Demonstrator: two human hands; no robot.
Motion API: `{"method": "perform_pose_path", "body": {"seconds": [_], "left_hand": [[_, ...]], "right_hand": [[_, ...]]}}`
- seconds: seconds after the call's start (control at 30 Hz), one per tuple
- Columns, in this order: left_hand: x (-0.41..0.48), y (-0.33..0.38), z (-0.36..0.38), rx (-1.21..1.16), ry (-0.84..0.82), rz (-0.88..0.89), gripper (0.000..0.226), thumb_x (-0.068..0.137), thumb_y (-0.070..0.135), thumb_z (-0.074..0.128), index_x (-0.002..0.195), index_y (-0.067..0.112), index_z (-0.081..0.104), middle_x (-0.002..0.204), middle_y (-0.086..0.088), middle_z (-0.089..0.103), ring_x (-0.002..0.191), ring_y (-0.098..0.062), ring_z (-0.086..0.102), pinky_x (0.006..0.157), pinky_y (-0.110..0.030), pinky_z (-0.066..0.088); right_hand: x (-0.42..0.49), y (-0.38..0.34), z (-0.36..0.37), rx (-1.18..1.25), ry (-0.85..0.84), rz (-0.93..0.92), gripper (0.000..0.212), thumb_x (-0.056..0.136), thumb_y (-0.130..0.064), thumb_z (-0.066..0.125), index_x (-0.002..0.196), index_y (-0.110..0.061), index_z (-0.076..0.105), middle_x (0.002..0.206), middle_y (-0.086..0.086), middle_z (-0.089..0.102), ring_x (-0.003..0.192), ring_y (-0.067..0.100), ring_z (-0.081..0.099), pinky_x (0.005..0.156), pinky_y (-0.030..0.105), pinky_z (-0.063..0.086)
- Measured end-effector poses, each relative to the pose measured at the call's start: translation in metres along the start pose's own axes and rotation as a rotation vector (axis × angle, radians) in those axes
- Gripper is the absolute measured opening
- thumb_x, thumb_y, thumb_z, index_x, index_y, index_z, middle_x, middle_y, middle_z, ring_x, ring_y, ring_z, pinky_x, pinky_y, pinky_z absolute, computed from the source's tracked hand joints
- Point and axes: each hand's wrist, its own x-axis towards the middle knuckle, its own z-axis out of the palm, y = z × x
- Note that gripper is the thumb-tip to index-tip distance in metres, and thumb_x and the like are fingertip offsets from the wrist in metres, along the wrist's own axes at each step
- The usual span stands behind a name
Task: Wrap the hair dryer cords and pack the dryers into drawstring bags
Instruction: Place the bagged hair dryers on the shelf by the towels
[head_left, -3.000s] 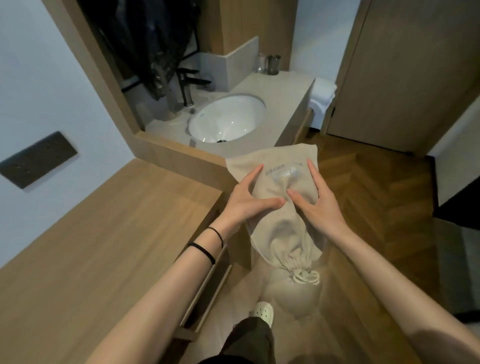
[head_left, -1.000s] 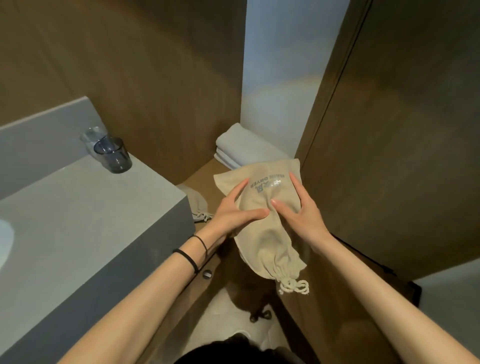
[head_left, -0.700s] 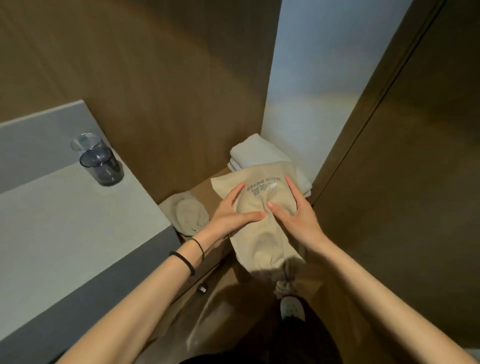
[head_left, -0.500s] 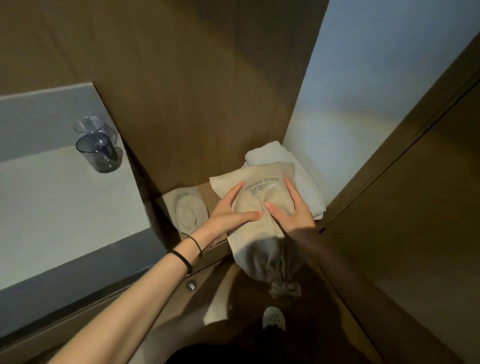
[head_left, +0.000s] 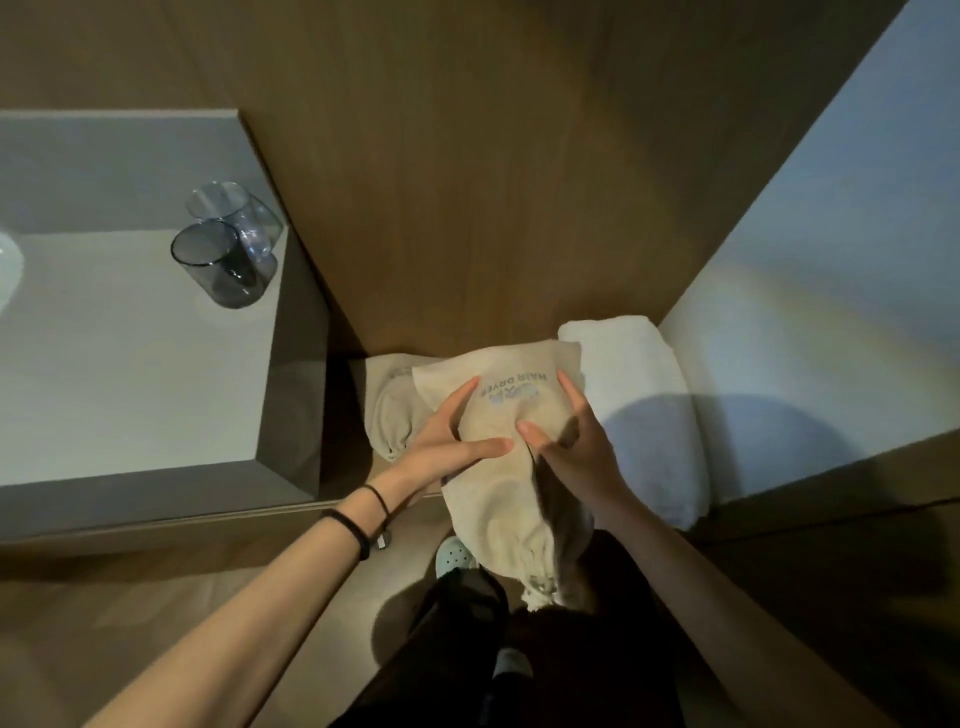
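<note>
While both hands hold it up in the head view, the drawstring bag (head_left: 498, 499) hangs between them over a low wooden shelf (head_left: 358, 467). It is beige, bulges in the middle and shows the upside-down print "HAIR DRYER" just above the thumbs. The left hand (head_left: 447, 447) grasps the bag's left side, its thumb laid across the front and its fingers (head_left: 465, 395) reaching up along the cloth. The right hand (head_left: 571, 447) grasps the right side in the same way, its fingers (head_left: 569, 389) beside the print. The two thumb tips nearly meet on the front of the bag. How far the remaining fingers wrap behind it cannot be seen.

Below the fingers the bag narrows to a gathered neck, and its knotted drawstring (head_left: 540, 595) dangles near the person's dark trousers (head_left: 467, 649) and a pale shoe (head_left: 454, 553). Two black hair ties (head_left: 358, 519) circle the left wrist.

Just left of the left fingers, and partly under the held bag, a second beige bag (head_left: 392, 410) lies on the shelf. Right of the right fingers a folded white towel (head_left: 644, 415) lies on the same shelf, touching the pale wall.

Far left of the fingers and higher, a grey table (head_left: 130, 389) carries a dark glass (head_left: 218, 265) and a clear glass (head_left: 234, 210), touching each other near its back corner. Beyond the fingers stands a brown wooden panel (head_left: 493, 182).
</note>
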Motion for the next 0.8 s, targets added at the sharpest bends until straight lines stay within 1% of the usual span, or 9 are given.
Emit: {"method": "perform_pose_path", "body": {"seconds": [0.07, 0.13, 0.3, 0.4, 0.5, 0.57, 0.6, 0.7, 0.8], "left_hand": [[0.021, -0.003, -0.008, -0.001, 0.011, -0.028, 0.09, 0.075, 0.027, 0.079, 0.146, 0.037, 0.025, 0.143, 0.01, 0.036, 0.121, -0.007, 0.038, 0.102, -0.028, 0.04], [0.044, -0.004, -0.018, -0.027, 0.007, -0.048, 0.09, 0.074, 0.024, 0.079, 0.146, 0.038, 0.026, 0.145, 0.01, 0.034, 0.126, -0.008, 0.037, 0.105, -0.03, 0.039], [0.102, -0.003, -0.044, -0.044, -0.024, -0.091, 0.088, 0.076, 0.017, 0.077, 0.145, 0.04, 0.028, 0.148, 0.013, 0.029, 0.133, -0.006, 0.027, 0.108, -0.028, 0.032], [0.137, -0.011, -0.053, -0.046, -0.037, -0.113, 0.089, 0.074, 0.017, 0.078, 0.142, 0.044, 0.029, 0.15, 0.011, 0.029, 0.139, -0.01, 0.025, 0.114, -0.035, 0.03], [0.168, -0.024, -0.057, -0.034, -0.059, -0.129, 0.089, 0.077, 0.01, 0.074, 0.145, 0.039, 0.026, 0.149, 0.011, 0.027, 0.133, -0.002, 0.025, 0.102, -0.021, 0.031], [0.187, -0.037, -0.058, -0.024, -0.09, -0.144, 0.089, 0.078, 0.007, 0.072, 0.146, 0.039, 0.025, 0.144, 0.01, 0.031, 0.126, 0.003, 0.039, 0.092, -0.012, 0.034], [0.197, -0.044, -0.058, -0.019, -0.097, -0.154, 0.088, 0.078, 0.005, 0.072, 0.146, 0.039, 0.025, 0.139, 0.01, 0.034, 0.116, 0.012, 0.048, 0.085, -0.005, 0.036], [0.229, -0.068, -0.053, -0.023, -0.078, -0.184, 0.087, 0.079, 0.0, 0.069, 0.146, 0.034, 0.026, 0.125, 0.012, 0.039, 0.08, 0.027, 0.054, 0.065, 0.006, 0.037], [0.261, -0.093, -0.044, -0.03, -0.047, -0.182, 0.086, 0.079, -0.004, 0.068, 0.146, 0.032, 0.027, 0.125, 0.01, 0.042, 0.076, 0.027, 0.053, 0.063, 0.005, 0.038]], "right_hand": [[0.026, 0.004, 0.008, 0.021, -0.053, 0.015, 0.076, 0.085, -0.036, 0.067, 0.146, -0.033, 0.023, 0.136, -0.001, 0.049, 0.111, 0.005, 0.048, 0.08, 0.008, 0.038], [0.051, 0.005, 0.016, 0.051, -0.074, 0.038, 0.079, 0.084, -0.035, 0.068, 0.147, -0.033, 0.022, 0.149, -0.009, 0.032, 0.127, 0.001, 0.033, 0.096, 0.017, 0.033], [0.116, 0.016, 0.035, 0.107, -0.088, 0.102, 0.085, 0.081, -0.03, 0.073, 0.148, -0.03, 0.022, 0.152, -0.007, 0.03, 0.137, 0.01, 0.031, 0.104, 0.025, 0.032], [0.149, 0.03, 0.044, 0.162, -0.122, 0.176, 0.092, 0.075, -0.036, 0.076, 0.148, -0.035, 0.02, 0.153, -0.009, 0.027, 0.139, 0.012, 0.03, 0.112, 0.04, 0.033], [0.176, 0.05, 0.053, 0.262, -0.161, 0.23, 0.097, 0.069, -0.036, 0.079, 0.147, -0.037, 0.021, 0.149, -0.006, 0.035, 0.135, 0.014, 0.038, 0.105, 0.041, 0.042], [0.191, 0.065, 0.058, 0.303, -0.194, 0.259, 0.102, 0.064, -0.034, 0.08, 0.148, -0.035, 0.022, 0.148, -0.002, 0.039, 0.133, 0.016, 0.042, 0.099, 0.04, 0.048], [0.198, 0.075, 0.06, 0.327, -0.222, 0.264, 0.1, 0.066, -0.03, 0.08, 0.148, -0.032, 0.022, 0.146, 0.001, 0.042, 0.131, 0.016, 0.045, 0.098, 0.039, 0.049], [0.22, 0.101, 0.067, 0.439, -0.328, 0.211, 0.073, 0.082, 0.012, 0.062, 0.143, -0.009, 0.027, 0.124, 0.005, 0.058, 0.11, 0.005, 0.062, 0.082, 0.02, 0.053], [0.246, 0.124, 0.076, 0.486, -0.314, 0.224, 0.071, 0.076, 0.015, 0.061, 0.135, -0.009, 0.031, 0.114, -0.003, 0.057, 0.104, 0.001, 0.062, 0.075, 0.011, 0.05]]}}
